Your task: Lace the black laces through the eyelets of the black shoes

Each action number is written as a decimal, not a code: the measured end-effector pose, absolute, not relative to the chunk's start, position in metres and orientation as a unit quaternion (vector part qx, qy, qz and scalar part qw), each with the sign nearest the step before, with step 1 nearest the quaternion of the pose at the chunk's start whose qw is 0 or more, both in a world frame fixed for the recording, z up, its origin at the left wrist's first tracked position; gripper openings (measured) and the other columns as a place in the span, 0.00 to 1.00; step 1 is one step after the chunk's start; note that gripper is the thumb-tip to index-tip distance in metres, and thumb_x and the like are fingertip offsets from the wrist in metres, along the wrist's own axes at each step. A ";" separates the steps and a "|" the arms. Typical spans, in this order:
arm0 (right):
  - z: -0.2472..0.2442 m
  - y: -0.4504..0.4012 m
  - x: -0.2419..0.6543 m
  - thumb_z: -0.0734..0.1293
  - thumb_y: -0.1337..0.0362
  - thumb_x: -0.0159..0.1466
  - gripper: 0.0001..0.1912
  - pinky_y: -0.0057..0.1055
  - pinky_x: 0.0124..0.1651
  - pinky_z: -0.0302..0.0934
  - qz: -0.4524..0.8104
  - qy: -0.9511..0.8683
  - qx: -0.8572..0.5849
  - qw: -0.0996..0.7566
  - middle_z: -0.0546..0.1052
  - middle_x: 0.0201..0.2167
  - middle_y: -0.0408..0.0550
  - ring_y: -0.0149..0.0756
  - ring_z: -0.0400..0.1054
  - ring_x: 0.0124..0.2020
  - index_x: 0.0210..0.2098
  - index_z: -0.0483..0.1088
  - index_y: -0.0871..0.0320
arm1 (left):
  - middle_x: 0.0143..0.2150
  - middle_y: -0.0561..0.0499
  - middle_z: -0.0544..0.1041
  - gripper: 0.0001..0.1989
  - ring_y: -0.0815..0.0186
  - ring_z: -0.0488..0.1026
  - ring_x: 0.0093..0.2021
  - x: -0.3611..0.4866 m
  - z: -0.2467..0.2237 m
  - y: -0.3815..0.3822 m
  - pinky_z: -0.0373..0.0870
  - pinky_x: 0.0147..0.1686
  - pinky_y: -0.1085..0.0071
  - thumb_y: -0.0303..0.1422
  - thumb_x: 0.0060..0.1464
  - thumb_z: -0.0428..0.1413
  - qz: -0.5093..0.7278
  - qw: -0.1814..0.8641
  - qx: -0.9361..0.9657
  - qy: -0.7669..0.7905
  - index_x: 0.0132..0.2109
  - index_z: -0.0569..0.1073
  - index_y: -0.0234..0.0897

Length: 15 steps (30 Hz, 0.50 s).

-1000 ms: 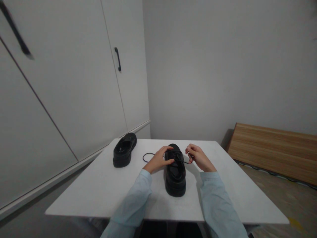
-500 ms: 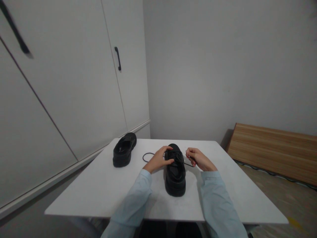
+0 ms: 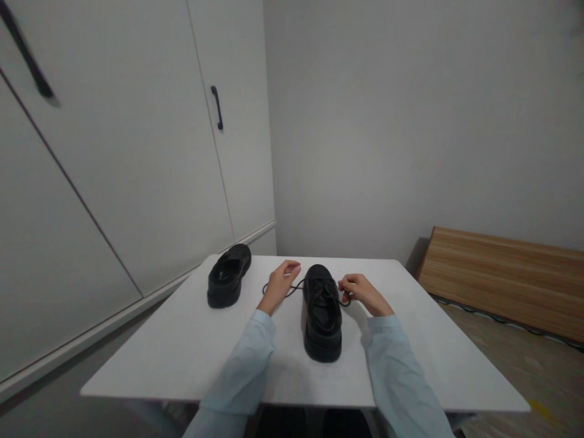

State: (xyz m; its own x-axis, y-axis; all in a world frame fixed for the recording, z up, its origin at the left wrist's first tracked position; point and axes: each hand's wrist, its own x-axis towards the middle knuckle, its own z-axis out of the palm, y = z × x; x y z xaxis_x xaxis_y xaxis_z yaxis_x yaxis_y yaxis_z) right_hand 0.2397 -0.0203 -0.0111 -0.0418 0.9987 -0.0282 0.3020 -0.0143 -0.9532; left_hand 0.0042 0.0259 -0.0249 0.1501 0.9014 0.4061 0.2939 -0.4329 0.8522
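A black lace-up shoe stands on the white table in front of me, toe pointing away. My left hand is just left of its toe end, apart from the shoe, with its fingers stretched out and nothing visible in them. One lace end runs out from the shoe on that side and loops beneath this hand. To the shoe's right, my right hand pinches the other black shoelace, which bends into a small loop below the fingers. The fingertips are partly hidden.
A second black shoe stands at the table's back left. The white table reaches toward a white cabinet on the left and a grey wall behind. A wood-grain panel leans at the right.
My left hand has let go of the shoe and moved left, off its upper. My right hand has shifted slightly left toward the shoe, and the lace there now hangs slacker.
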 end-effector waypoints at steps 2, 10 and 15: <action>-0.015 -0.017 0.241 0.63 0.64 0.54 0.08 0.23 0.22 0.57 0.408 -0.574 -0.592 0.392 0.69 0.17 0.41 0.27 0.66 0.18 0.21 0.66 0.61 | 0.40 0.47 0.77 0.08 0.65 0.75 0.40 -0.003 -0.028 0.031 0.69 0.44 0.68 0.33 0.55 0.51 0.486 0.269 0.672 0.490 0.40 0.72 0.35; -0.025 -0.006 0.249 0.61 0.64 0.55 0.08 0.27 0.29 0.60 0.229 -0.608 -0.655 0.385 0.75 0.24 0.46 0.32 0.69 0.24 0.24 0.69 0.59 | 0.39 0.48 0.76 0.09 0.64 0.72 0.39 -0.011 -0.044 0.034 0.65 0.42 0.69 0.25 0.52 0.53 0.317 0.102 0.744 0.580 0.39 0.76 0.39; -0.025 -0.005 0.251 0.61 0.65 0.54 0.07 0.31 0.38 0.60 0.110 -0.620 -0.675 0.383 0.76 0.27 0.48 0.36 0.69 0.31 0.23 0.69 0.58 | 0.42 0.47 0.74 0.07 0.60 0.69 0.45 -0.002 -0.045 0.029 0.63 0.44 0.67 0.31 0.53 0.55 0.219 0.051 0.763 0.606 0.39 0.76 0.42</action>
